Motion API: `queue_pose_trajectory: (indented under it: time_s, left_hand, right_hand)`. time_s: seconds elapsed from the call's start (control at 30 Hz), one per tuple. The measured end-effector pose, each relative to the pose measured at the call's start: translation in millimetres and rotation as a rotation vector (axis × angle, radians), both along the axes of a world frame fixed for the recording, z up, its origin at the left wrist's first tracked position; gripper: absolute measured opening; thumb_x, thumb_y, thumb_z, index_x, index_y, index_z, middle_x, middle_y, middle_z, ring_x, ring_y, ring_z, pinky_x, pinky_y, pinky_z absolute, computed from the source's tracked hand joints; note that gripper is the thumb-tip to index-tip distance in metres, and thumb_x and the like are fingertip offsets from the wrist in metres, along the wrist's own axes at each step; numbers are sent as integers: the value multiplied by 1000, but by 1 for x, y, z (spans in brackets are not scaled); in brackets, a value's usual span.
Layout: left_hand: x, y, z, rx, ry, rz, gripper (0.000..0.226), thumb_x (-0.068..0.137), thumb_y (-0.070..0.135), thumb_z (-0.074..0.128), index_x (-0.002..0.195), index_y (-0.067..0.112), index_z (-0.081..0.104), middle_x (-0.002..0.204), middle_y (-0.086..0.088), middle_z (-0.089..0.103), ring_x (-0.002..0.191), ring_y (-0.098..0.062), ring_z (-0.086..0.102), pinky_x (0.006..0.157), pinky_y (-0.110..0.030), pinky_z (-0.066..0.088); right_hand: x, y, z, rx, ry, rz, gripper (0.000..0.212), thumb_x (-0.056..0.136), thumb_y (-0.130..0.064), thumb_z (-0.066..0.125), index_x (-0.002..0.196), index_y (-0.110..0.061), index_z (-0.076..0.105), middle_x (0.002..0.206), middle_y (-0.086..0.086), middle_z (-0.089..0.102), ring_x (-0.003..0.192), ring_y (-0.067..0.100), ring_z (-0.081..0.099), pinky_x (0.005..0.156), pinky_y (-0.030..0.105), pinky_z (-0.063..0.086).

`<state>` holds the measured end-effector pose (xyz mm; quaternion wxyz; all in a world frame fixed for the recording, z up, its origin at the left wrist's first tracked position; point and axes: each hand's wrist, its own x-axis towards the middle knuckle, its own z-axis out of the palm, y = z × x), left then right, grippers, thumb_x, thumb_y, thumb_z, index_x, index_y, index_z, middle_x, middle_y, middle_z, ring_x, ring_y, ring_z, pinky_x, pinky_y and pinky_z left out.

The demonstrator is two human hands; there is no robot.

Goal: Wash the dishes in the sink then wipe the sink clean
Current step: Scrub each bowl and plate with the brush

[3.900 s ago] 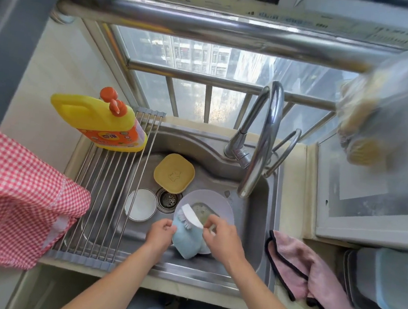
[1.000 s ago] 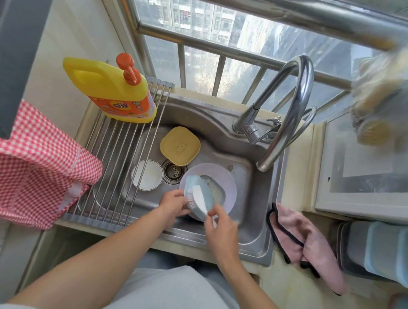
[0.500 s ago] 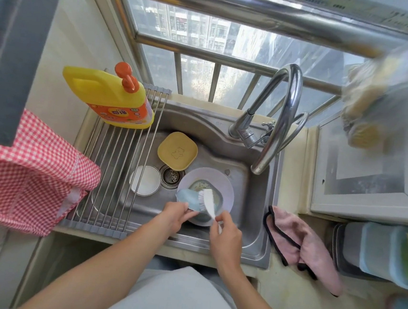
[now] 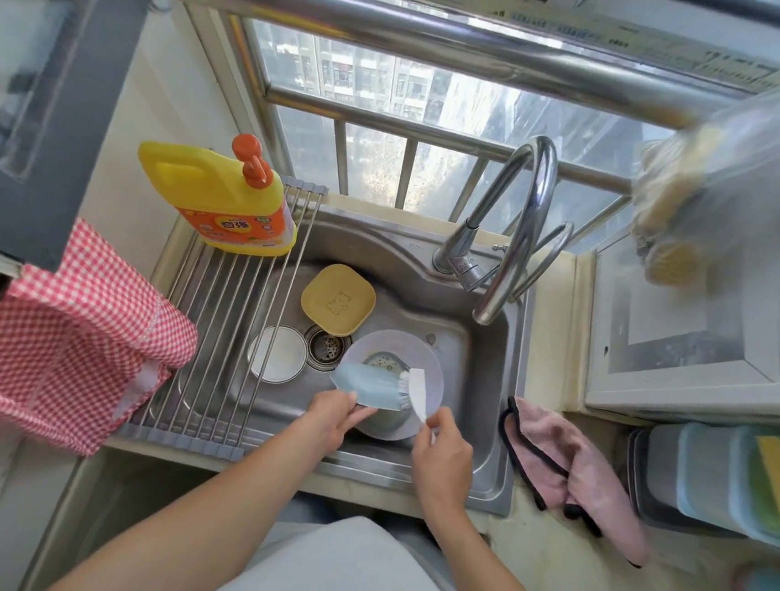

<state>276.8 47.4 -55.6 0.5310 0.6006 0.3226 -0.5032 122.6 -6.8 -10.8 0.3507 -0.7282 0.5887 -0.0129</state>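
Left hand: the left hand (image 4: 329, 419) reaches over the near rim of the sink (image 4: 479, 487), thumb and fingers pinching the near edge of a small blue dish (image 4: 363, 384), which it holds tilted above the basin.
Right hand: the right hand (image 4: 442, 453) grips the handle of a white dish brush (image 4: 417, 391), fingers curled round it; the bristles press against the right end of the blue dish.
Purple plate: a pale purple plate (image 4: 429, 363) lies flat on the sink floor right under the blue dish and the brush, with some greenish residue at its centre.
Yellow dish: a square yellow dish (image 4: 337, 300) with a little bear stamped on it sits at the far side of the basin, just beyond the drain (image 4: 326, 346).
White bowl: a round white bowl (image 4: 277, 353) rests left of the drain, partly under the bars of the roll-up drying rack (image 4: 228, 327).
Rack: it spans the left part of the sink; a yellow detergent bottle (image 4: 216, 197) with an orange pump stands on its far end.
Faucet: the curved steel faucet (image 4: 523, 227) arches over the right far corner; I can't see any water running.
Counter: a pink cloth (image 4: 571, 470) lies crumpled just right of the sink, draped at its rim.
Left side: a red checked cloth (image 4: 56, 330) hangs near the rack.
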Motion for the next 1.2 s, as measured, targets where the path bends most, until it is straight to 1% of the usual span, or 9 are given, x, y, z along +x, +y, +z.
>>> queue_pose_trajectory:
  time_s: [0.13, 0.27, 0.43, 0.53, 0.63, 0.77, 0.9, 1.03, 1.2]
  left_hand:
    - [-1, 9, 0, -48, -30, -108, 34, 100, -13, 35, 127, -2, 52, 108, -15, 68, 69, -20, 73, 70, -27, 62]
    - [1, 20, 3, -97, -135, -289, 22, 102, -10, 37, 114, 1, 52, 120, -19, 60, 99, -27, 66, 93, -38, 56]
    - [7, 25, 8, -125, -185, -407, 21, 103, -9, 39, 101, 7, 53, 112, -19, 60, 101, -27, 64, 67, -27, 62]
    - [13, 28, 8, -124, -194, -425, 17, 103, -7, 40, 109, 4, 52, 115, -20, 62, 110, -32, 64, 62, -23, 61]
    - [13, 30, 9, -119, -201, -467, 18, 103, -8, 40, 108, 3, 53, 117, -20, 62, 115, -35, 63, 63, -22, 61]
    - [17, 37, 2, -125, -258, -545, 20, 101, -9, 41, 105, 4, 55, 110, -18, 61, 114, -35, 65, 71, -27, 62]
    - [21, 45, -3, -169, -361, -694, 22, 98, -12, 44, 111, 0, 57, 103, -16, 57, 106, -29, 65, 81, -35, 62]
    - [25, 49, -5, -190, -453, -770, 28, 94, -16, 43, 97, 6, 60, 95, -12, 57, 93, -19, 63, 83, -34, 61]
    - [32, 59, -7, -200, -534, -861, 26, 91, -16, 45, 93, 5, 60, 95, -9, 62, 96, -17, 61, 89, -40, 60]
  right_hand:
    - [7, 12, 10, 15, -100, 162, 10, 94, -23, 58, 88, -27, 52, 71, -1, 63, 66, 25, 57, 58, 40, 47]
    - [7, -10, 9, 89, -80, 0, 11, 92, -18, 55, 81, -22, 54, 66, 1, 60, 67, 27, 58, 60, 39, 46]
    - [22, -19, 17, 169, -123, 35, 8, 87, -24, 55, 79, -23, 57, 68, -1, 62, 65, 18, 58, 60, 34, 48]
    - [24, -24, 17, 161, -93, 35, 6, 86, -22, 55, 80, -22, 58, 70, 0, 62, 68, 20, 57, 61, 34, 47]
    - [23, -32, 14, 184, -28, -67, 9, 85, -20, 54, 78, -22, 58, 73, 4, 64, 73, 26, 61, 63, 36, 50]
    - [30, -31, 22, 222, -116, 52, 7, 84, -26, 57, 78, -26, 59, 65, -4, 59, 62, 15, 55, 57, 31, 43]
    - [25, -49, 18, 247, -39, -60, 10, 85, -23, 55, 77, -25, 61, 81, 4, 66, 76, 22, 62, 64, 32, 49]
    - [32, -68, 26, 285, -111, 42, 8, 83, -27, 62, 75, -25, 64, 70, 0, 66, 66, 15, 58, 60, 28, 45]
    - [30, -96, 24, 314, 12, 64, 6, 82, -27, 63, 76, -25, 64, 83, 4, 69, 76, 22, 64, 59, 26, 46]
